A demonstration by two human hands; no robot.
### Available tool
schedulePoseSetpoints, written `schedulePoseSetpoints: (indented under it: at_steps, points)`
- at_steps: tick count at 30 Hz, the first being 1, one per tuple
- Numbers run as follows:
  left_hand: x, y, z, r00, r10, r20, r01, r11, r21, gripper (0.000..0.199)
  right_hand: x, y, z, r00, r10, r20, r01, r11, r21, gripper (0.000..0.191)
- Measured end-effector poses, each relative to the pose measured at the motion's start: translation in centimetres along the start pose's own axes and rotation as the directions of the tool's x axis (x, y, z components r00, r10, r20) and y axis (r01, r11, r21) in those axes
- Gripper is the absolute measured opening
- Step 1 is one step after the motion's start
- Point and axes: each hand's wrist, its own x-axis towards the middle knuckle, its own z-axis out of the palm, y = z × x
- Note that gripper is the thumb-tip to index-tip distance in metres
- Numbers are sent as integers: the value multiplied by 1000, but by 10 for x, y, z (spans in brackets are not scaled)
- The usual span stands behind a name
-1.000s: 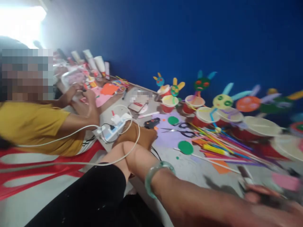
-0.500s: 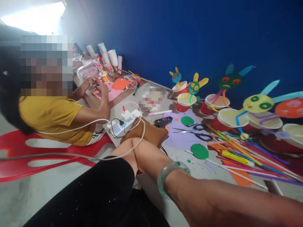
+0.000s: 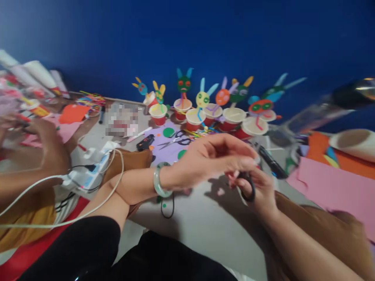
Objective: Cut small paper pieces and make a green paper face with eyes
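Note:
My left hand (image 3: 205, 162), with a jade bangle (image 3: 162, 179) on its wrist, reaches in from the left. Its fingers are curled and their tips meet at my right hand; what they pinch is too small and blurred to name. My right hand (image 3: 259, 185) is closed around black-handled scissors (image 3: 248, 187), whose blades are hidden. Something small and reddish shows between the hands. A small pink scrap (image 3: 220, 191) lies on the grey table (image 3: 205, 218) below them. Beyond, another pair of scissors (image 3: 175, 141) rests on purple paper (image 3: 161, 152) beside green circles (image 3: 168, 132).
Red cups (image 3: 193, 121) with paper rabbit figures line the blue wall. A power strip (image 3: 93, 168) with white cables and a person's arm (image 3: 49, 156) are at left. Pink paper (image 3: 336, 195) and a black pen-like object (image 3: 271, 160) lie right.
The view has swung right. Both my hands now show, near each other above the table; earlier my forearm stretched across to the right and neither hand was clearly seen.

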Motion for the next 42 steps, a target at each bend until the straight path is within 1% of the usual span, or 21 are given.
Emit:
schedulePoseSetpoints:
  at_steps: [1, 2, 5, 7, 8, 10, 12, 15, 18, 22, 27, 31, 38, 42]
  points:
    - [7, -6, -1, 998, 21, -64, -24, 999, -45, 30, 2, 1, 0, 999, 12, -42, -13, 1000, -17, 52]
    - [13, -12, -3, 993, 9, -121, -16, 998, -55, 29, 0, 4, 0, 997, 29, -77, -32, 999, -35, 54]
    - [25, -27, -9, 979, -29, -201, 17, 998, -63, 29, -10, 15, 3, 987, 59, -152, -67, 996, -51, 54]
    - [27, -35, -11, 963, -42, -266, 26, 998, -63, 31, -15, 22, 2, 978, 70, -196, -79, 996, -37, 54]
    - [27, -39, -11, 958, -47, -282, 31, 998, -61, 35, -16, 25, 1, 974, 75, -215, -82, 996, -26, 55]
    - [25, -45, -9, 964, -70, -258, 58, 997, -54, 43, -17, 30, -2, 969, 81, -234, -85, 996, -9, 55]
    - [23, -49, -7, 976, -106, -190, 100, 994, -39, 47, -17, 32, -4, 970, 80, -229, -84, 996, -5, 55]
    - [22, -51, -6, 987, -119, -106, 123, 992, 27, 41, -18, 32, -5, 974, 66, -215, -71, 997, -19, 52]
    - [22, -51, -8, 994, -79, -71, 89, 986, 144, 35, -18, 31, -3, 975, 55, -215, -66, 997, -42, 51]
    - [22, -51, -9, 997, -36, -72, 54, 962, 267, 35, -17, 30, -2, 975, 76, -207, -90, 994, -56, 54]
    - [22, -52, -9, 995, 30, -97, 2, 950, 313, 33, -16, 28, -1, 979, 93, -179, -105, 993, -57, 57]
    - [23, -51, -11, 992, 39, -119, 9, 927, 376, 28, -15, 28, -2, 988, 87, -124, -92, 995, -37, 52]
    - [24, -52, -13, 991, 53, -121, 0, 916, 401, 23, -16, 29, -3, 993, 90, -75, -92, 995, -25, 55]
    - [24, -51, -11, 993, 59, -107, -11, 916, 402, 21, -16, 29, -3, 993, 85, -82, -86, 996, -17, 55]
